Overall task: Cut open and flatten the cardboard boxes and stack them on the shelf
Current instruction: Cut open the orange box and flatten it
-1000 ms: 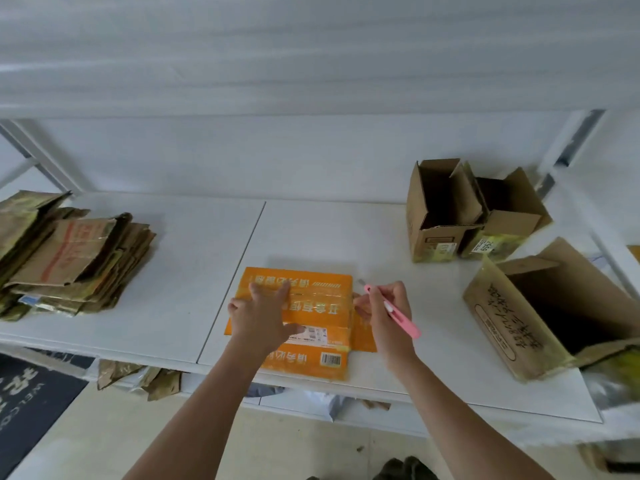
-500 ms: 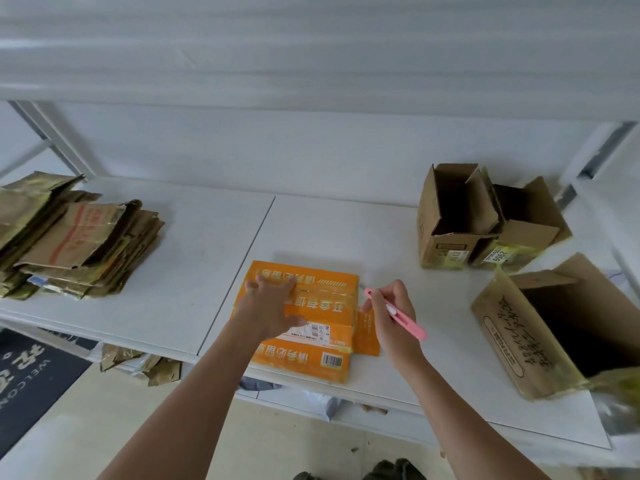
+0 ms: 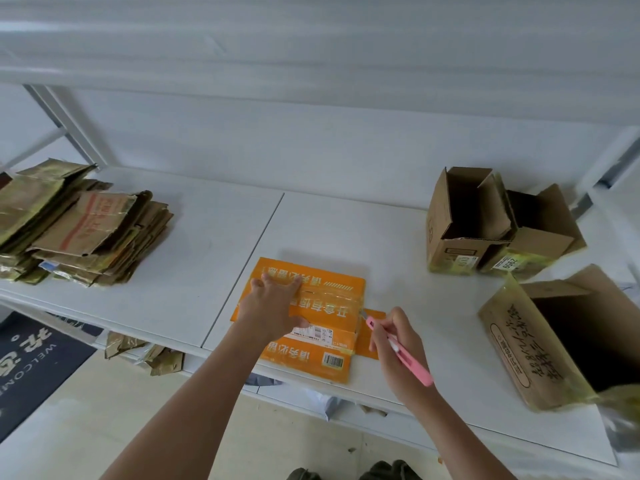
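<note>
An orange cardboard box (image 3: 329,306) lies low and taped shut near the front edge of the white shelf (image 3: 207,244). My left hand (image 3: 273,306) presses flat on its top with fingers spread. My right hand (image 3: 394,344) grips a pink box cutter (image 3: 398,351) like a pen, its blade tip at the box's right end, where the tape seam meets a small orange flap. A stack of flattened brown boxes (image 3: 79,230) rests at the shelf's left.
Two open brown boxes (image 3: 491,230) stand at the back right. A larger open box (image 3: 554,341) lies on its side at the right, wrapped in yellowish tape. More cardboard scraps (image 3: 145,351) sit on a lower level, and a dark welcome mat (image 3: 31,362) covers the floor left.
My right hand has drawn back to the right from the box's side, bringing the cutter's tip to the right end. My left hand stays pressed on the box.
</note>
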`<state>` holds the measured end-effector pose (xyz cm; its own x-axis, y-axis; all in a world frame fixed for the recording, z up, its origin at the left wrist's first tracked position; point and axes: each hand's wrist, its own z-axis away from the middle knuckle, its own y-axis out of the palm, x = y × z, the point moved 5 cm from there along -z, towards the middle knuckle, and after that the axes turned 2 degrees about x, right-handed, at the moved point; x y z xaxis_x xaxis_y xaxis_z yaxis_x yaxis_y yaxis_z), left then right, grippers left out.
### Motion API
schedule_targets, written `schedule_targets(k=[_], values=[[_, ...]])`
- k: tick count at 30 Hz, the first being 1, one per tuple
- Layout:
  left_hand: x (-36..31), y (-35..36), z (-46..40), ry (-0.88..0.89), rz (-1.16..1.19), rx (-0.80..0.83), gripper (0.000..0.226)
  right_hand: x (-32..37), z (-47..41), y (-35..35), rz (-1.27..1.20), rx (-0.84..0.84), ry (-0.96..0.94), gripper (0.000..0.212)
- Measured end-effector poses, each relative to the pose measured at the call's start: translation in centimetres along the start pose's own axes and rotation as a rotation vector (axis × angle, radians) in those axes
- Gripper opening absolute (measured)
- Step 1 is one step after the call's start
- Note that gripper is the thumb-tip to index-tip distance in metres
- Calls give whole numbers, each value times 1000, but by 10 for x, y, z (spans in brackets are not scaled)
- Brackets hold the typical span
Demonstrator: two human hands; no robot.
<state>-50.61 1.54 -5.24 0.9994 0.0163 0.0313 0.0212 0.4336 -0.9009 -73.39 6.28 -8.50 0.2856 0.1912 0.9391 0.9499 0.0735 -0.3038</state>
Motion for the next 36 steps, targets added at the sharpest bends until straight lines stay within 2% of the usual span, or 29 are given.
schedule_targets(k=[3,8,14,19,21,23,26,29,31,34,36], values=[[1,-2,0,-3,10,-7,97,5,-2,-9,-24,75,28,22],[1,-2,-1,14,11,-4,97,14,-30,-19,-16,-80,27,19],[2,-1,-2,7,24,-10,97,10,-4,1,18,-20,20,19],[3,1,-3,15,34,-25,97,11,6,-23,29,23,19,19],[4,2,-3,21,41,-19,97,8,-8,-37,208,-69,-42,20],[5,3,-3,29,46,-16,97,0,-24,-48,542,-117,-120,17],[7,5,-3,37,59,-20,97,-30,-40,-50,906,77,-108,6],[8,7,-3,46,110,-17,97,-60,-46,-53,1192,282,70,32],[9,8,-3,33,188,-22,96,-55,-54,-52,1113,235,123,44],[10,11,-2,14,276,-38,94,-21,-71,-32,711,96,10,35],[11,13,-1,17,303,-47,94,4,-81,-7,452,144,-15,36]])
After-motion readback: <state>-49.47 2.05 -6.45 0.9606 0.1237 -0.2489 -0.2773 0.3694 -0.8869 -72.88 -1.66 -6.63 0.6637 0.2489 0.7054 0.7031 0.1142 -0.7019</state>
